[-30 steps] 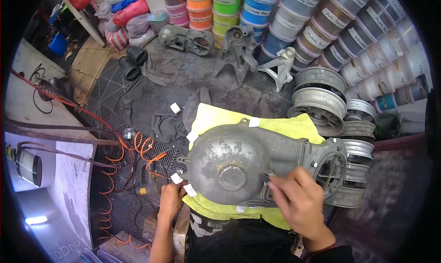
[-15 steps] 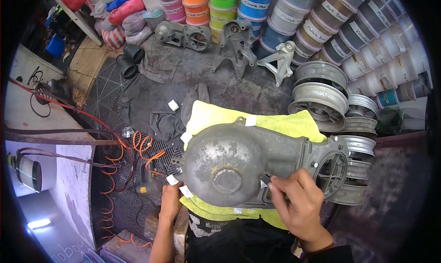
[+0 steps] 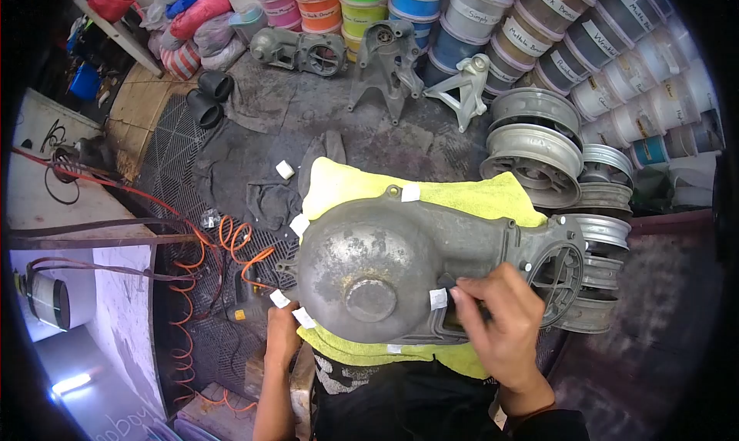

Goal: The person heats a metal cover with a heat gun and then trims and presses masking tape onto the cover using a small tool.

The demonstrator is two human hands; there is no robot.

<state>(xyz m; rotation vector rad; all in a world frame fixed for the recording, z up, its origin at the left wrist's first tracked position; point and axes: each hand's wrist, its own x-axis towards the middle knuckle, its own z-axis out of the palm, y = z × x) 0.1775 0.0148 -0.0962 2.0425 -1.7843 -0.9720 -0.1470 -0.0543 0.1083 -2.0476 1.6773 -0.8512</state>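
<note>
A big grey metal engine cover [image 3: 416, 268] lies domed side up on a yellow-green towel [image 3: 339, 183] over my lap. Bits of white tape [image 3: 438, 299] stick to its surface and rim. My right hand [image 3: 504, 322] pinches a small dark flat piece [image 3: 449, 279], too small to name, against the cover just right of the dome. At the left rim, beside two tape tabs [image 3: 304, 317], my left hand [image 3: 282, 333] is closed on the cover's edge; its fingertips are hidden.
Stacked wheel rims [image 3: 535, 152] stand to the right. Behind sit metal castings [image 3: 389, 68] and labelled paint tubs [image 3: 477, 14]. An orange coiled hose [image 3: 231, 241] and a dark cloth [image 3: 269, 198] lie on the floor mat at the left.
The view has shifted slightly, so the cover sits a little further left and up. The tape beside my right hand now shows more fully, and the dark piece has tilted flatter.
</note>
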